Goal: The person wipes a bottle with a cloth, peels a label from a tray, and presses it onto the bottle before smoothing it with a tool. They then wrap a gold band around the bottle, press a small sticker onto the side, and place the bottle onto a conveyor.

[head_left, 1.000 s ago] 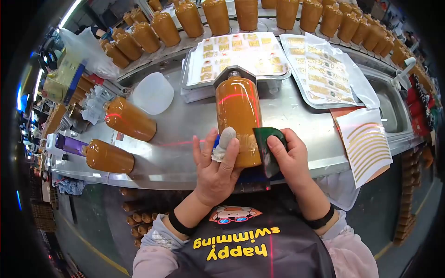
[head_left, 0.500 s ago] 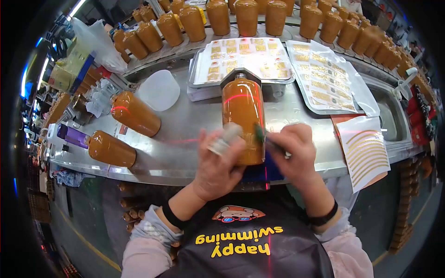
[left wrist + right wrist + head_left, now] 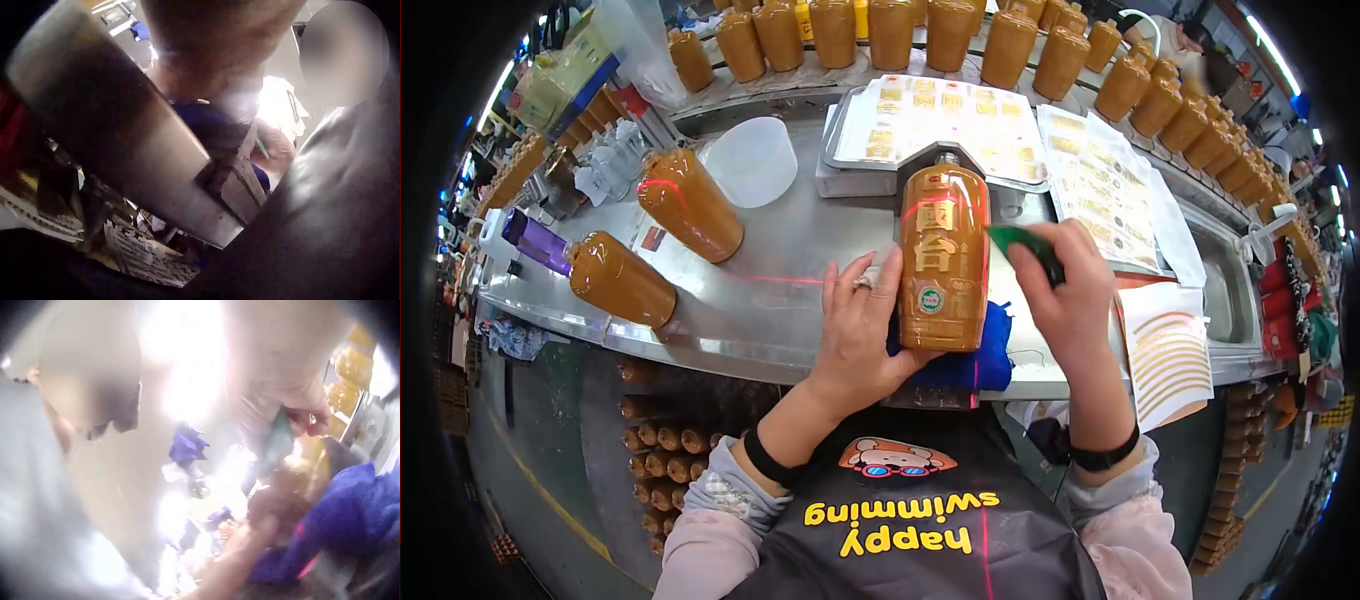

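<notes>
Bottle [image 3: 946, 262] touches left hand [image 3: 855, 335]; tray [image 3: 831, 152] holds label sheets [image 3: 960, 118].

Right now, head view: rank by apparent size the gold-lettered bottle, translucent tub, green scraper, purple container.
1. Gold-lettered bottle
2. Translucent tub
3. Green scraper and purple container: too alike to rank; fingers partly hide the scraper.

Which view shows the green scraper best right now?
The head view: the green scraper shows clearly, held in the right hand beside the lettered bottle. The right wrist view has it blurred and glare-washed; the left wrist view, only a thin green sliver, possibly it.
</notes>
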The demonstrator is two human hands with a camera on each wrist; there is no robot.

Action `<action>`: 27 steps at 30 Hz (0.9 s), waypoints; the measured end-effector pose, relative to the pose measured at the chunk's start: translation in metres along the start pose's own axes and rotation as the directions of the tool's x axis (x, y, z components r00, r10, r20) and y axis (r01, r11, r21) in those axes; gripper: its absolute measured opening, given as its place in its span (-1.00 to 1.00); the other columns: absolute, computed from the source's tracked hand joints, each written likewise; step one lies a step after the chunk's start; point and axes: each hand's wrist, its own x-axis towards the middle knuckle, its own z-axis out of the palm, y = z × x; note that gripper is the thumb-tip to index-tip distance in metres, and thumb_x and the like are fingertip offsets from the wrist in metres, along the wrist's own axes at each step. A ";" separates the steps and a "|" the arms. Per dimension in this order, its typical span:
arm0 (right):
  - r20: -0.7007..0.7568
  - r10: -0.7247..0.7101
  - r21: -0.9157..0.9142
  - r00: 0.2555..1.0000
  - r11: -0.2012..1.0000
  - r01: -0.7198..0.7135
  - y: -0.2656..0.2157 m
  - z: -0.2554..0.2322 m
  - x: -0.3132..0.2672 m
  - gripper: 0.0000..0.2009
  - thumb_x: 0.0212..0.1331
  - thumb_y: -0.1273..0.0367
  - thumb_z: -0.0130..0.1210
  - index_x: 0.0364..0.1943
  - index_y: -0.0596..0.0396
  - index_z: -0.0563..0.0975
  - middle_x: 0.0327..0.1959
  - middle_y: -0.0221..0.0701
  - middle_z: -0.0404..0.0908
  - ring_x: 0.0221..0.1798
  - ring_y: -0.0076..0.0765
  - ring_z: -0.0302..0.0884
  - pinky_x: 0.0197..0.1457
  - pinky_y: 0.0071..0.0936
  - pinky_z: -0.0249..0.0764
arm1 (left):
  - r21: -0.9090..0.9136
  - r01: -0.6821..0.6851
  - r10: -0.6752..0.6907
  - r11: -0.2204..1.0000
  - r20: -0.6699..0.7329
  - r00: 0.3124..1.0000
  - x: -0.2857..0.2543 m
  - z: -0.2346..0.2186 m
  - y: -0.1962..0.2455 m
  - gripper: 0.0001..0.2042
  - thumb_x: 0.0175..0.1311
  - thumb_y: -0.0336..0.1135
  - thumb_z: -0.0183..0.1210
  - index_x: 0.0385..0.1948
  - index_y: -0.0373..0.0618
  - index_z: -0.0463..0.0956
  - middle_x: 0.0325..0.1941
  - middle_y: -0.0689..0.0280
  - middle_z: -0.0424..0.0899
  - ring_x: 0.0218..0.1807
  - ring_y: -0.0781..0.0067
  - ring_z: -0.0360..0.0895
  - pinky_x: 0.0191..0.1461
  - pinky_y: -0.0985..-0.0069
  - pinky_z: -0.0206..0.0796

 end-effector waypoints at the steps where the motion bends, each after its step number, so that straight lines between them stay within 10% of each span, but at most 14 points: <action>1: 0.092 0.028 0.174 0.995 0.984 -0.044 -0.013 -0.006 -0.002 -0.82 0.09 0.47 0.27 -0.21 0.16 0.60 -0.48 -0.34 0.51 -0.46 -0.45 0.50 -0.40 -0.50 0.38 | 0.043 -0.026 0.025 0.999 0.005 1.000 0.001 -0.005 0.001 0.00 -0.08 0.05 0.41 0.39 -0.27 0.09 0.03 0.01 0.53 0.34 -0.09 0.18 0.44 -0.20 -0.31; 2: 0.346 0.080 0.387 0.935 0.895 -0.220 -0.023 -0.013 -0.006 -0.81 0.06 0.49 0.27 -0.21 0.16 0.60 -0.46 -0.32 0.52 -0.48 -0.39 0.51 -0.42 -0.52 0.37 | 0.083 -0.052 0.050 0.995 0.018 0.999 0.001 -0.009 0.003 0.01 -0.08 0.05 0.41 0.40 -0.26 0.07 0.02 0.01 0.52 0.34 -0.08 0.17 0.43 -0.20 -0.31; 4: 0.357 0.090 0.396 0.930 0.887 -0.238 -0.022 -0.006 -0.010 -0.82 0.03 0.51 0.27 -0.24 0.16 0.59 -0.46 -0.30 0.51 -0.50 -0.29 0.47 -0.45 -0.46 0.36 | 0.117 -0.080 0.078 0.990 0.024 0.997 0.004 -0.012 0.004 0.03 -0.09 0.04 0.42 0.41 -0.27 0.04 0.05 0.01 0.51 0.34 -0.09 0.17 0.43 -0.20 -0.29; 7: -0.012 -0.272 -0.123 0.962 0.955 0.268 -0.012 0.003 -0.006 -0.73 -0.17 0.52 0.32 -0.28 0.05 0.60 -0.47 -0.40 0.48 -0.35 -0.24 0.44 -0.24 -0.28 0.33 | 0.014 0.012 -0.013 1.000 0.007 1.000 -0.001 0.002 -0.001 0.05 -0.11 0.06 0.43 0.41 -0.27 0.05 0.07 0.00 0.50 0.34 -0.09 0.19 0.43 -0.20 -0.27; 10: 0.321 -0.381 0.392 0.867 0.887 0.245 -0.046 -0.009 -0.020 -0.65 -0.26 0.51 0.34 -0.25 0.00 0.61 -0.39 -0.41 0.48 -0.31 -0.22 0.44 -0.20 -0.24 0.31 | -0.028 0.061 -0.060 0.998 0.035 0.998 -0.002 0.003 -0.007 0.06 -0.13 0.08 0.43 0.41 -0.28 0.06 0.08 -0.01 0.49 0.34 -0.09 0.19 0.44 -0.18 -0.28; 14: 0.088 -0.187 0.100 0.978 0.979 0.178 -0.024 -0.003 -0.021 -0.58 -0.34 0.54 0.35 -0.22 0.01 0.60 -0.41 -0.39 0.44 -0.30 -0.19 0.44 -0.22 -0.27 0.33 | 0.045 0.023 -0.025 0.999 0.038 0.999 0.002 -0.007 0.004 0.09 -0.15 0.10 0.43 0.42 -0.29 0.01 0.09 -0.02 0.49 0.35 -0.09 0.18 0.45 -0.16 -0.30; 18: 0.338 -0.318 0.509 0.886 0.853 0.112 -0.048 -0.009 -0.025 -0.56 -0.37 0.55 0.36 -0.20 0.04 0.62 -0.39 -0.34 0.46 -0.30 -0.17 0.45 -0.25 -0.30 0.36 | -0.081 0.132 -0.128 0.988 0.055 0.990 -0.003 0.008 -0.008 0.09 -0.16 0.13 0.44 0.40 -0.30 0.05 0.10 -0.03 0.49 0.35 -0.09 0.20 0.45 -0.18 -0.28; 21: 0.130 -0.227 0.071 0.965 0.973 0.219 -0.030 -0.003 -0.019 -0.60 -0.30 0.53 0.38 -0.21 0.04 0.63 -0.40 -0.35 0.46 -0.32 -0.20 0.45 -0.26 -0.29 0.37 | -0.043 0.093 -0.090 0.995 0.048 0.995 -0.003 0.003 -0.004 0.08 -0.15 0.09 0.43 0.40 -0.31 0.04 0.10 -0.03 0.50 0.36 -0.10 0.19 0.44 -0.19 -0.27; 24: 0.401 -0.367 0.525 0.839 0.843 0.118 -0.052 -0.012 -0.018 -0.64 -0.24 0.53 0.38 -0.22 0.02 0.63 -0.39 -0.35 0.48 -0.35 -0.18 0.44 -0.29 -0.28 0.37 | 0.049 0.025 -0.027 0.999 0.048 0.998 0.000 -0.006 -0.001 0.09 -0.16 0.10 0.43 0.40 -0.32 0.03 0.08 -0.03 0.51 0.36 -0.10 0.19 0.43 -0.21 -0.24; 27: 0.194 -0.201 0.195 0.960 0.967 0.164 -0.035 -0.003 -0.023 -0.60 -0.25 0.51 0.42 -0.19 0.03 0.63 -0.39 -0.38 0.48 -0.31 -0.20 0.47 -0.23 -0.32 0.41 | -0.079 0.112 -0.113 0.991 -0.006 0.994 -0.006 0.010 -0.006 0.08 -0.16 0.09 0.43 0.39 -0.32 0.05 0.07 -0.02 0.52 0.36 -0.09 0.19 0.42 -0.22 -0.23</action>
